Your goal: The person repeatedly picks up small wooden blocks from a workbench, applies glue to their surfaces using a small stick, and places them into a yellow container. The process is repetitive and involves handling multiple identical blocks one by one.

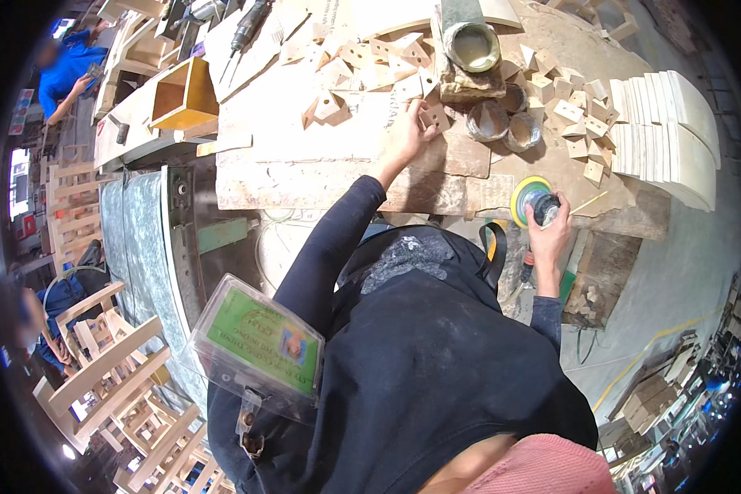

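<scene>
My left hand (408, 136) reaches over the workbench with its fingers closed on a small wooden block (435, 118) that has drilled holes. At the bench's near edge, my right hand (549, 235) grips a round orbital sander (540, 203). The sander's yellow-green disc (519, 202) is tilted up on its side and faces left, apart from the block. Beyond my left hand lies a loose heap of similar drilled blocks (379, 62). More wooden blocks (580, 115) are piled to the right, past several dusty cups (487, 121).
Curved pale wooden pieces (663, 136) stand in rows at the bench's right end. A pot (473, 47) sits on a block at the back. A power drill (249, 29) and an open wooden box (185, 95) are at left. Chair frames (115, 370) and two people occupy the far left.
</scene>
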`<state>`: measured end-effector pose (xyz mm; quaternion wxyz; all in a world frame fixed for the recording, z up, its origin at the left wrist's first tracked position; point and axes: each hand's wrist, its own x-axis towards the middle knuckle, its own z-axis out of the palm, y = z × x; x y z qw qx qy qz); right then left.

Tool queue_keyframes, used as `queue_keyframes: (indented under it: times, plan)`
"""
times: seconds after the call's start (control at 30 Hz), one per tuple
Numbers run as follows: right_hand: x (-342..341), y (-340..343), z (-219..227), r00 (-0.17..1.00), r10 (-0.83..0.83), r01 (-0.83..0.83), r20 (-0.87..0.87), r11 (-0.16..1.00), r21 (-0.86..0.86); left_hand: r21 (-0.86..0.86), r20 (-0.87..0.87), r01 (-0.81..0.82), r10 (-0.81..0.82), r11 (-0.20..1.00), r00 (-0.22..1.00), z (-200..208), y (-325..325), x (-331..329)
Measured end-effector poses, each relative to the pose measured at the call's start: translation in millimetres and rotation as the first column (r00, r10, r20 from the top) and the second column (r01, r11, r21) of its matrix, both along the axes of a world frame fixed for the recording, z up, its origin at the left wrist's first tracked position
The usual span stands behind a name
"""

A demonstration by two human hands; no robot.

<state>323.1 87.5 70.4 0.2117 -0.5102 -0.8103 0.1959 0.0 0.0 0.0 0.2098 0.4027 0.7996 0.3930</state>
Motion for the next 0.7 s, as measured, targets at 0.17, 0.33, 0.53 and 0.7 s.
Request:
queue_keyframes:
  times: [0.17,0.33,0.53,0.7]
  plan:
    - [0,-7,0,1.000,0.008,-0.008,-0.015,1.000,0.010,0.019,-0.054,0.019,-0.018,1.000,0.998,6,-20,7]
    - [-1,-7,-1,1.000,0.009,-0.009,-0.025,1.000,0.002,0.261,0.450,-0.034,-0.090,0.965,0.889,-6,-36,10]
    - [-4,0,-7,0.999,0.033,-0.033,-0.007,0.999,0.031,0.434,0.644,-0.114,-0.219,0.894,0.733,8,-38,28]
    - [-12,19,-12,1.000,0.027,-0.027,0.009,0.999,0.023,0.441,0.717,-0.159,-0.240,0.884,0.655,30,-39,35]
